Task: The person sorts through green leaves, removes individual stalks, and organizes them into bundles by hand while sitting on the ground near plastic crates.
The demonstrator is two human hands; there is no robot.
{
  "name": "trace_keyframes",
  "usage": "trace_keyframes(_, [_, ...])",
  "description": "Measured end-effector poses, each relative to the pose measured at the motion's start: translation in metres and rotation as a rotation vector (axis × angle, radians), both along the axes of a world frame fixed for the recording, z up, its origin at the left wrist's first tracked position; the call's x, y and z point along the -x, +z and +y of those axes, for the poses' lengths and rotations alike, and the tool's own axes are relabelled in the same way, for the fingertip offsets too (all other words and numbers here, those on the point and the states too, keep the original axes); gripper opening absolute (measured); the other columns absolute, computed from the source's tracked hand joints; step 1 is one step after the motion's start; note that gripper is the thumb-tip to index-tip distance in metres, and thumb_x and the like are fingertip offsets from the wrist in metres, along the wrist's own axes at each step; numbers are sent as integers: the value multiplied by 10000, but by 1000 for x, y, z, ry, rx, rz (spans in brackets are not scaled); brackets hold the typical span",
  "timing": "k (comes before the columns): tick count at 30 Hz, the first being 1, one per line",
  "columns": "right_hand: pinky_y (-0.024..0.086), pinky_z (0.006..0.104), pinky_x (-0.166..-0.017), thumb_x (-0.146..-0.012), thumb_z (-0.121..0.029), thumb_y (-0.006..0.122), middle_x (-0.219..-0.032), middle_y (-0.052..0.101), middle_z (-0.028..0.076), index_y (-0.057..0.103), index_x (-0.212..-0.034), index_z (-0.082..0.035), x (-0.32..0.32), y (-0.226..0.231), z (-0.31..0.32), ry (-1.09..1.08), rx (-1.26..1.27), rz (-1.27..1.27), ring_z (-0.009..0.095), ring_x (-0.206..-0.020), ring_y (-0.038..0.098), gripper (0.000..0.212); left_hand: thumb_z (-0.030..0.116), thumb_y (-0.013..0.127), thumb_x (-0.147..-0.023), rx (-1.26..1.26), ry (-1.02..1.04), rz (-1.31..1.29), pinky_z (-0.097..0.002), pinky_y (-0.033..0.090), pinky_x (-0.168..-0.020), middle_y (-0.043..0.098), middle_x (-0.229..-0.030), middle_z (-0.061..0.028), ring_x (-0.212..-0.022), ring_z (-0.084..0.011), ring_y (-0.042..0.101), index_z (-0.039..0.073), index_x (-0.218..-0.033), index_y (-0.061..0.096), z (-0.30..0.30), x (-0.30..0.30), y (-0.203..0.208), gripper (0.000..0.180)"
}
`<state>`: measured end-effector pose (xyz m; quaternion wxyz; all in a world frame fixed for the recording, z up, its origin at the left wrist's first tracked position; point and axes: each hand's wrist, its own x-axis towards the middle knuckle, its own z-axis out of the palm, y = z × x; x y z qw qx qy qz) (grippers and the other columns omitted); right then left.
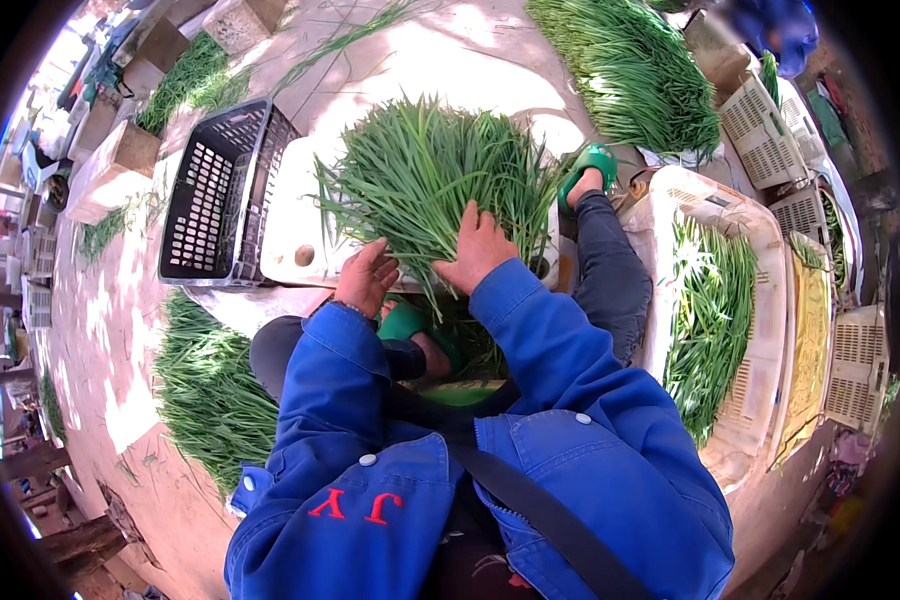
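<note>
A big heap of long green chives (pixel 440 180) lies in front of me on a white plastic surface (pixel 292 225) with round holes. My right hand (pixel 482 248) rests on the near side of the heap, its fingers spread and its thumb pointing left. My left hand (pixel 367 278) is at the heap's near left edge, with fingers stretched out and nothing visible in it. I cannot tell whether its fingertips touch the leaves. Some loose leaves hang down between the two hands.
A black plastic crate (pixel 205 205) stands left of the white surface. More chives lie in a pile (pixel 210 390) at lower left and another (pixel 635 80) at far right. On my right, a pale crate (pixel 760 400) holds chives. My green sandals (pixel 592 165) flank the heap.
</note>
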<state>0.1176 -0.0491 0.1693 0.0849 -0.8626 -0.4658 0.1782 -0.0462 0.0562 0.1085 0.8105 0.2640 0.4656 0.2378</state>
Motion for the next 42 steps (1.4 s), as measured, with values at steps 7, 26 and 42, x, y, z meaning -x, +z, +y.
trace_keyframes(7, [450,434,-810,-632,-329,738,-1197,427,215,362,-1271,7,32,-23,4,181,-153,-264,340,-1016,485,814,288,723,-752,-121,-72,19,-281,457,-650,611,-908,-83,-731,-189,577,-55,-1115,504,-9,-42,7,545])
trace_keyframes(26, [400,440,-864,-801,-464,499,-1075,545,315,577,-1023,107,-166,-154,-24,-874,-119,257,411,-1023,530,618,485,687,-720,57,174,154,-421,527,-565,634,-867,-121,-706,-284,631,5,-1026,550,119,15,-65,586])
trace_keyframes(42, [382,497,-848,-890,-475,371,-1059,536,295,512,-1086,54,-179,-236,-23,-838,-270,192,451,-971,504,582,706,412,-736,-564,-135,1239,-420,336,-966,501,-1112,-363,-1152,-433,416,-105,-1101,545,168,8,-132,898])
